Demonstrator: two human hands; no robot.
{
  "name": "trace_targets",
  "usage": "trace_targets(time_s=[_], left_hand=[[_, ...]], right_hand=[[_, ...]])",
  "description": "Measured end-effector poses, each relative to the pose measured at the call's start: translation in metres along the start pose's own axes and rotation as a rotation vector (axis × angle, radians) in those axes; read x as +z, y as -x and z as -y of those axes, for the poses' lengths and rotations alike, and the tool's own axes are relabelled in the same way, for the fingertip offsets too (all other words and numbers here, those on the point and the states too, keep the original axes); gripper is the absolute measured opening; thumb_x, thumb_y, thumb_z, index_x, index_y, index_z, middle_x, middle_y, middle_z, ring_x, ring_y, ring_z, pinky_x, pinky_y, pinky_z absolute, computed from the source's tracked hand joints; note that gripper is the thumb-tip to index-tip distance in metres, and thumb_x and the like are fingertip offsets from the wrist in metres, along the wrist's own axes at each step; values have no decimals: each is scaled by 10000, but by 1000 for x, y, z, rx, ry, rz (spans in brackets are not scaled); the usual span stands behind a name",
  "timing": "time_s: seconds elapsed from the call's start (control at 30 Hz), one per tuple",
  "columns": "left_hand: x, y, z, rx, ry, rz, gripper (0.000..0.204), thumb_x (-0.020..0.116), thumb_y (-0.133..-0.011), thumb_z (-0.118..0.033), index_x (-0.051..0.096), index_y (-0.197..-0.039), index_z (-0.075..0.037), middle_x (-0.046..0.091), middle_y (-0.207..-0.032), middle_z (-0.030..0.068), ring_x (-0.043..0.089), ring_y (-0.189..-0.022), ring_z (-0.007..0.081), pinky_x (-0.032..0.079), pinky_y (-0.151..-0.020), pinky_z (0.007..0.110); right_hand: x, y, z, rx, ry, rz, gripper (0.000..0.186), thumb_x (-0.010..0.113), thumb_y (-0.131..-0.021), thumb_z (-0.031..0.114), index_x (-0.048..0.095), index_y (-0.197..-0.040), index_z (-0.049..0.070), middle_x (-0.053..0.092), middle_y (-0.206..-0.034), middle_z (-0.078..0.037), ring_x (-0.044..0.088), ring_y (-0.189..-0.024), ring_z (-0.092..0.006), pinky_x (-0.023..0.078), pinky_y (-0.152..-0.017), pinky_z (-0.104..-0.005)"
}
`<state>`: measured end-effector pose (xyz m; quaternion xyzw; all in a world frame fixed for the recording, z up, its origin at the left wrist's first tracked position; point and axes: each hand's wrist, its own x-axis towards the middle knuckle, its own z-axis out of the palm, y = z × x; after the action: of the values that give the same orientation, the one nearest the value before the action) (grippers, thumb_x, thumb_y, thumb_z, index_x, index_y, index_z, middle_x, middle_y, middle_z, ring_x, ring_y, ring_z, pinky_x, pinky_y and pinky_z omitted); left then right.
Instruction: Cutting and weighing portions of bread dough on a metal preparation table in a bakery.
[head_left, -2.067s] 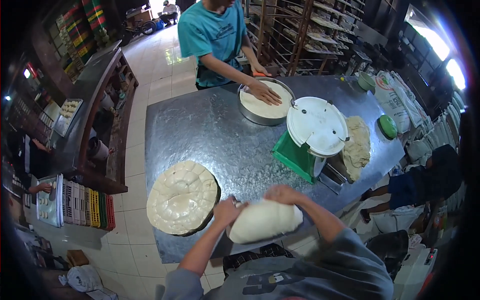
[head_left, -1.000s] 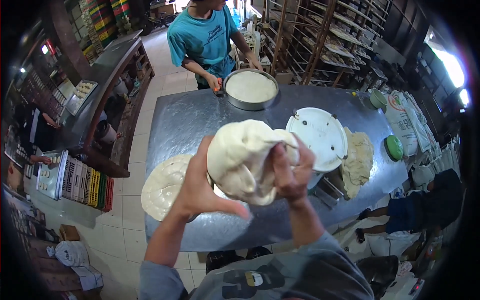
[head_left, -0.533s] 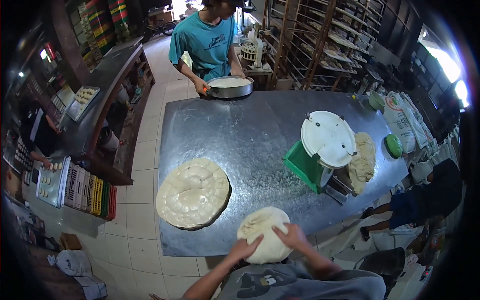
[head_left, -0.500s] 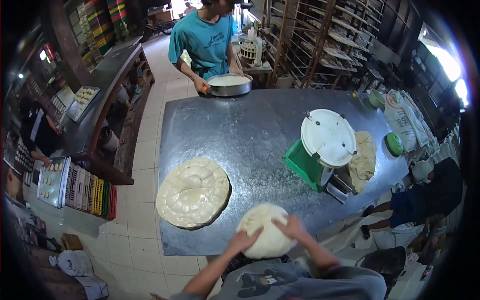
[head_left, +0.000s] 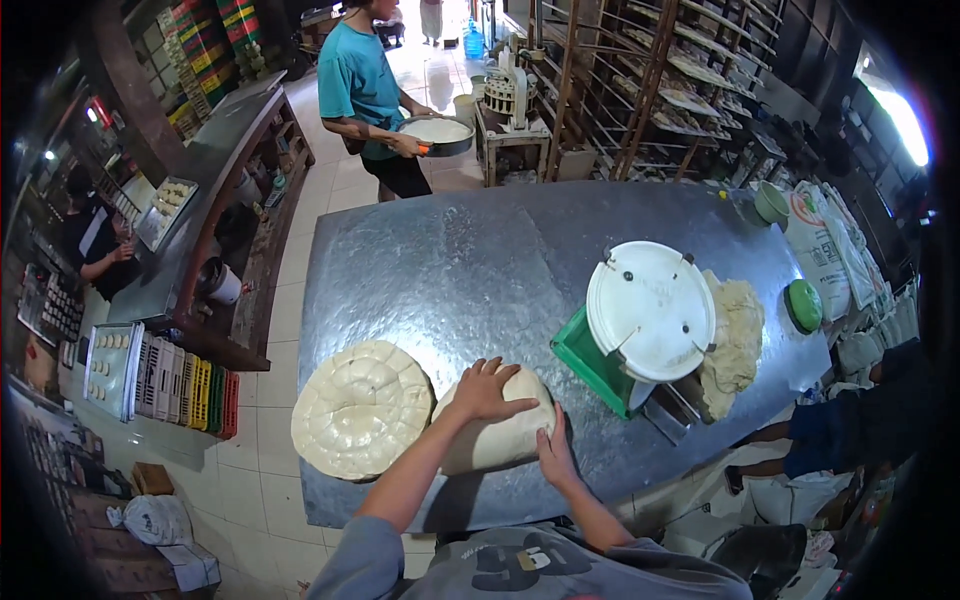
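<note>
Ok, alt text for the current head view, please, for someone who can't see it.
A person's left hand lies on top of a smooth dough mass on a metal table, the right hand against its side. A round dough slab lies left, a scale right; beyond, a co-worker holds a round pan.

Dough masses [head_left: 362, 410] on table [head_left: 400, 260]: three. Scale [head_left: 650, 312]: one. Round pan [head_left: 455, 149]: one.

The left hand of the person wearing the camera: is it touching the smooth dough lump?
Touching. The head view shows the left hand laid palm down over the top of the smooth dough lump.
</note>
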<state>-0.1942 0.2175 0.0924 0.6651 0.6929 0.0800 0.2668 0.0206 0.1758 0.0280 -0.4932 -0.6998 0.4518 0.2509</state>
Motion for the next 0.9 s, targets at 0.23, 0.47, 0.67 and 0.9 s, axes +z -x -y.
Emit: trace_targets(time_s=[0.23,0.47,0.67,0.9], left_hand=[[-15,-74,30,-72,316,342,1129,590,-614,-843,424,-1419,-69,530,-1324,245,517,-1221,393,407,-1040,424],[-27,-91,16,-373,525,671,844,608,-673,-763,714,-976,18,673,-963,150,643,-902,256,497,-785,382],[-78,-35,-14,-352,559,472,820,493,-811,-720,693,-1045,40,678,-1025,200,651,-936,285,495,-829,387],[-179,108,-79,360,674,-516,434,639,-858,-420,689,-991,-10,673,-851,158,651,-810,302,486,-753,388]], right_hand=[[17,-62,-21,147,-188,-143,551,434,-1006,382,296,-1460,101,407,-1418,-200,408,-1301,-330,322,-1072,-406],[19,-106,-22,545,-751,18,563,479,-975,480,469,-1376,85,516,-1327,-108,485,-1202,-221,396,-999,-349],[1,-96,42,474,-1199,269,547,524,-968,449,534,-1316,27,608,-1204,-75,578,-1050,-165,469,-890,-300],[-103,-71,241,-646,-228,141,218,600,-908,193,641,-764,33,624,-680,-97,586,-563,-254,450,-554,-339]])
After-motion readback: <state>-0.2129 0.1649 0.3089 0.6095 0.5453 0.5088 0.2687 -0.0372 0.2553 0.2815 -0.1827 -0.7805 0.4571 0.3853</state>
